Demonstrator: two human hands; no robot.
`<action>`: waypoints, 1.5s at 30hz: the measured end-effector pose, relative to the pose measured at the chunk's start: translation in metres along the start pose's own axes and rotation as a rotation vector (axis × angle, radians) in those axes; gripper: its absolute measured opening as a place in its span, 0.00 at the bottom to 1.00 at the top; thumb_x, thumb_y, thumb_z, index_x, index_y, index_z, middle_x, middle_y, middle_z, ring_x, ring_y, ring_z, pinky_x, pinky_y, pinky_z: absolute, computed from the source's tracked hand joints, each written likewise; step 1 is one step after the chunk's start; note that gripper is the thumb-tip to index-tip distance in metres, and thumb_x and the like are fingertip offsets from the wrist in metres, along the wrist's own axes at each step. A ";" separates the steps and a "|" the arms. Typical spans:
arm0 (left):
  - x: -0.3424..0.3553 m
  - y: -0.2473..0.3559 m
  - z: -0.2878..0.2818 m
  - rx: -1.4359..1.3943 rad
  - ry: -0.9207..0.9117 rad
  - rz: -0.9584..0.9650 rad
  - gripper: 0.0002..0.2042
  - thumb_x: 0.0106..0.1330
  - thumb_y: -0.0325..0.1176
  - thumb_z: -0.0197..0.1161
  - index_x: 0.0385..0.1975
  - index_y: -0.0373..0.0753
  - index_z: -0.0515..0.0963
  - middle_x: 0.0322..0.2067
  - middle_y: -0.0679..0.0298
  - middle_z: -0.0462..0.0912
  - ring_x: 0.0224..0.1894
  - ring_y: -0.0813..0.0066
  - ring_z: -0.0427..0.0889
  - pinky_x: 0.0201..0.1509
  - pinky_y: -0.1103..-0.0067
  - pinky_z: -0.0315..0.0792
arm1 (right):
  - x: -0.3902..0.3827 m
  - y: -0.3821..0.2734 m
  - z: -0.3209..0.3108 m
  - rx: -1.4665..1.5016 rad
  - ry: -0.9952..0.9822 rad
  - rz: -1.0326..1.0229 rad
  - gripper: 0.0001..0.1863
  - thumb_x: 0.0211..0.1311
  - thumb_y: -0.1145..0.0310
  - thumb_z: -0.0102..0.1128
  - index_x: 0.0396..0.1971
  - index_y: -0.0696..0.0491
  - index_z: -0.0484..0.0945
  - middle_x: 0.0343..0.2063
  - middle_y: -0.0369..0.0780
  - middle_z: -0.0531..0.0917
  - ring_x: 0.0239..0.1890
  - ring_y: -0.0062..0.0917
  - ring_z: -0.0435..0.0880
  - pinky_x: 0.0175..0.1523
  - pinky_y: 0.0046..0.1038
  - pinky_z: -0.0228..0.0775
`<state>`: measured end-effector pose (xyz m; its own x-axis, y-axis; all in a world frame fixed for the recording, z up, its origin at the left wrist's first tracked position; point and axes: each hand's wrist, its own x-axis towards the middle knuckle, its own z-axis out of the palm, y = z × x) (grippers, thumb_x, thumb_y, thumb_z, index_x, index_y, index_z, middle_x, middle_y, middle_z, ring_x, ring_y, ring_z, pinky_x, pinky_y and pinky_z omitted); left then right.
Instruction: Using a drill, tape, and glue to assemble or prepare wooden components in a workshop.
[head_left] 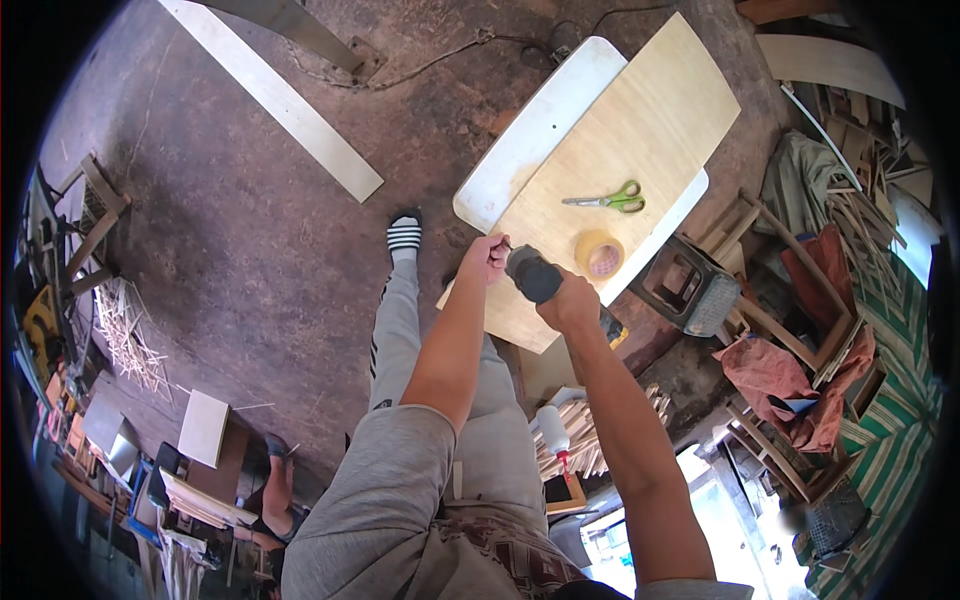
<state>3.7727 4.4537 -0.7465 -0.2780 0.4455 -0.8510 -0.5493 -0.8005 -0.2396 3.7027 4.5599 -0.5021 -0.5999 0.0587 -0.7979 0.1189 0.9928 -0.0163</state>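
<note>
My right hand (570, 303) is wrapped round the grip of a dark cordless drill (533, 274), whose front end points toward my left hand. Close to that front end, the fingers of my left hand (488, 257) are pinched together; whatever they hold is too small to make out. Both hands are over the near left part of a pale plywood board (650, 110), which lies across a white tabletop (530, 130). Green-handled scissors (610, 198) and a roll of yellowish tape (600, 253) rest on the board, beyond the drill.
A dark plastic stool (690, 290) lies right of the table, beside wooden frames and red cloth (775, 370). A white bottle with a red tip (553, 432) is near wood strips by my right arm. One long pale plank (290, 105) lies far left. Another person's leg (278, 490) shows lower left.
</note>
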 end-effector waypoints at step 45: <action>-0.078 0.009 -0.012 1.551 0.746 0.383 0.23 0.56 0.59 0.66 0.39 0.45 0.87 0.39 0.54 0.88 0.46 0.51 0.85 0.50 0.61 0.76 | 0.026 -0.015 0.003 -0.269 -0.073 -0.168 0.20 0.49 0.61 0.67 0.45 0.47 0.79 0.33 0.46 0.87 0.38 0.42 0.87 0.43 0.42 0.79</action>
<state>3.7992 4.4071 -0.6877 -0.4157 -0.2756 -0.8667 -0.8428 0.4750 0.2532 3.6881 4.5458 -0.5241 -0.5341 -0.1068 -0.8387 -0.1962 0.9806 0.0001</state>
